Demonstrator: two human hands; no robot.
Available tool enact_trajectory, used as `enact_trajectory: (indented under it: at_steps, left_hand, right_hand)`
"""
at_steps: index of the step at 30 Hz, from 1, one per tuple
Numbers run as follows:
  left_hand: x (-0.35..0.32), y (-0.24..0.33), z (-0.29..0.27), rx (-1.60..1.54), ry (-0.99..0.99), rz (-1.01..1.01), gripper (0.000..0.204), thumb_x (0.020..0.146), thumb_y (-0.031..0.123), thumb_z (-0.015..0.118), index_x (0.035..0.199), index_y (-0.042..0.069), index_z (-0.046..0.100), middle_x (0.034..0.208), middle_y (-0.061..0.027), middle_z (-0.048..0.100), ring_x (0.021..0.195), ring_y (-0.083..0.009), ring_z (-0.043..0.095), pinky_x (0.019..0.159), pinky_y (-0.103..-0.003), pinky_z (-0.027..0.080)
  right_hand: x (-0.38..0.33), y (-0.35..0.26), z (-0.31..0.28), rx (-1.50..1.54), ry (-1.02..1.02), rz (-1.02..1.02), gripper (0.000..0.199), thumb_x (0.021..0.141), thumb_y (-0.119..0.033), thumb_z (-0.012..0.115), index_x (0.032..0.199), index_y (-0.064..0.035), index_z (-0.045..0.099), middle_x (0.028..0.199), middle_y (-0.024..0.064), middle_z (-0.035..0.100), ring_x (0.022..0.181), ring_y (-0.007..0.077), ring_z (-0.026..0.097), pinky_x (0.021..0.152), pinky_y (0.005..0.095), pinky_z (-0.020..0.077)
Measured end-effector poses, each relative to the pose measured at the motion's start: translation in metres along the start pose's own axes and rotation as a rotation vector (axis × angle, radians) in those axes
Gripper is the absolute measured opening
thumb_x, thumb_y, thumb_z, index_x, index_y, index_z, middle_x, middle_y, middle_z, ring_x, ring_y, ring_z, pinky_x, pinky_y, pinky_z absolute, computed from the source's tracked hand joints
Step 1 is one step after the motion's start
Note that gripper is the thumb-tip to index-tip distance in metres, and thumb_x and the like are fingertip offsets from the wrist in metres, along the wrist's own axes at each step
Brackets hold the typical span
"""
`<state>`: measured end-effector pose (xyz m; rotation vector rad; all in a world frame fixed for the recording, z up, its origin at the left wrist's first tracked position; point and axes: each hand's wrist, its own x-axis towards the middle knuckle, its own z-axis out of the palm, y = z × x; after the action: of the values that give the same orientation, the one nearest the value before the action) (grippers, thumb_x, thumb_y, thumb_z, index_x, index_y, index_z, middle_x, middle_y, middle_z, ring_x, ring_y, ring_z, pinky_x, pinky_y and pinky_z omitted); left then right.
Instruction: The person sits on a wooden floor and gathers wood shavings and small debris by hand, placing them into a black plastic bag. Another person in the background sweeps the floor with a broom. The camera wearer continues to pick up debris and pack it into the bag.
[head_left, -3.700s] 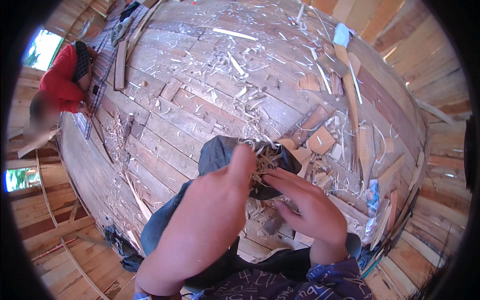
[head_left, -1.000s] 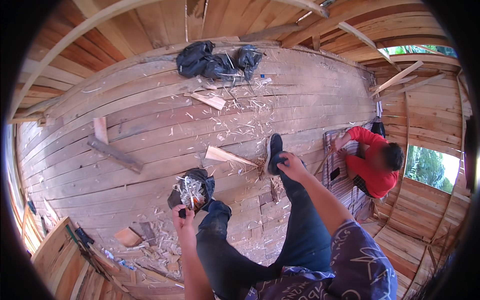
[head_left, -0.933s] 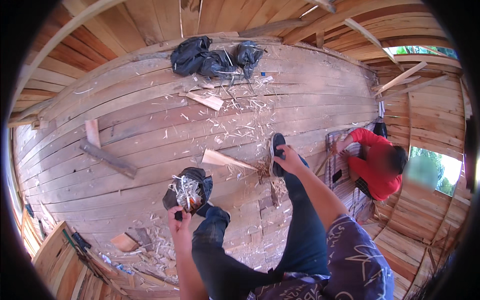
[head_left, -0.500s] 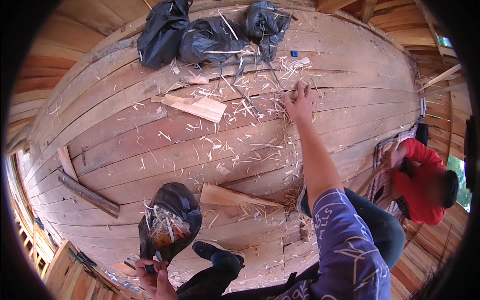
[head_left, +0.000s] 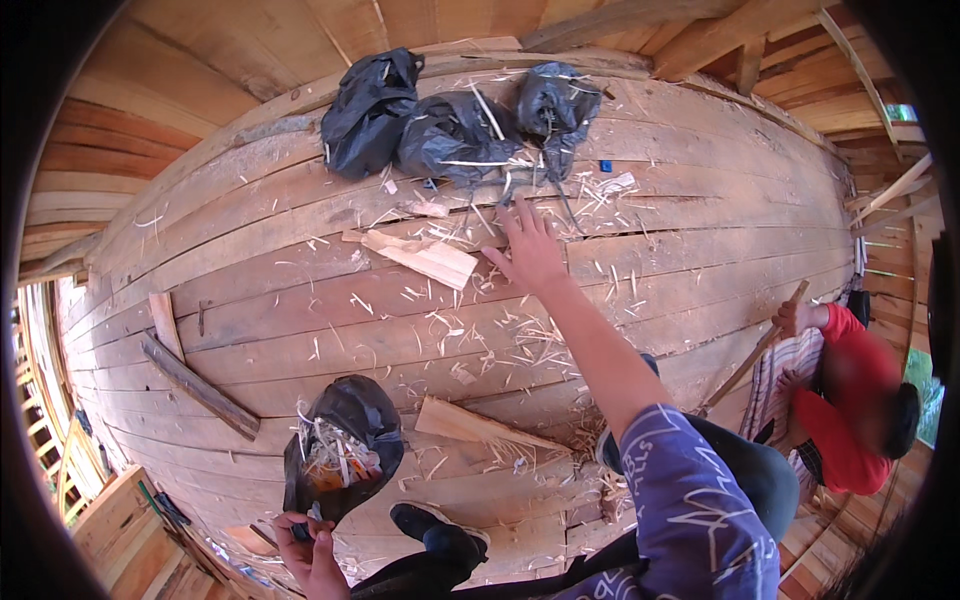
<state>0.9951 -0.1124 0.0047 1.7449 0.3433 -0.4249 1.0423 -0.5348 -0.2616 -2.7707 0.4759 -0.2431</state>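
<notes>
- As the left hand (head_left: 314,562) pinches its edge, a black plastic bag (head_left: 372,410) on the plank floor (head_left: 300,362) holds thin pale strips (head_left: 335,452).
- Right hand (head_left: 531,248), spread wide, is near crumpled black bags (head_left: 450,135).

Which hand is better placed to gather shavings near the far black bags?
Likely the right hand, spread open close to those bags; the left hand is occupied holding the open bag.
</notes>
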Motion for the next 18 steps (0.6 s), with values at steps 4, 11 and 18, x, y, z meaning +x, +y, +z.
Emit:
enact_trajectory:
  at_steps: [4, 11, 18]
  left_hand:
    - [-0.004, 0.022, 0.011, 0.171, 0.05, -0.098, 0.024, 0.079, -0.006, 0.051, 0.099, 0.007, 0.048, 0.091, -0.0039, 0.05, 0.089, -0.0147, 0.049, 0.085, -0.028, 0.039]
    - [-0.003, 0.022, -0.011, 0.139, -0.02, -0.081, 0.028, 0.081, -0.005, 0.05, 0.105, 0.007, 0.046, 0.094, -0.0055, 0.052, 0.09, -0.0153, 0.05, 0.085, -0.029, 0.04]
    - [0.011, 0.012, -0.003, -0.023, -0.051, 0.006, 0.033, 0.082, 0.004, 0.059, 0.111, 0.005, 0.042, 0.084, -0.0018, 0.046, 0.081, -0.0114, 0.047, 0.085, -0.031, 0.042]
  right_hand:
    - [-0.014, -0.001, 0.026, -0.125, -0.051, -0.091, 0.055, 0.083, -0.033, 0.062, 0.13, -0.0101, 0.045, 0.138, 0.0179, 0.038, 0.128, 0.0361, 0.034, 0.105, 0.0529, 0.0268]
    - [-0.101, -0.03, 0.012, 0.081, -0.161, 0.03, 0.046, 0.08, -0.019, 0.061, 0.124, -0.0086, 0.05, 0.127, 0.0163, 0.049, 0.121, 0.0336, 0.042, 0.1, 0.0508, 0.0319]
    - [-0.008, -0.084, 0.04, 0.02, -0.037, -0.016, 0.053, 0.07, -0.036, 0.07, 0.111, -0.0061, 0.055, 0.11, 0.0141, 0.056, 0.102, 0.027, 0.052, 0.091, 0.041, 0.0359]
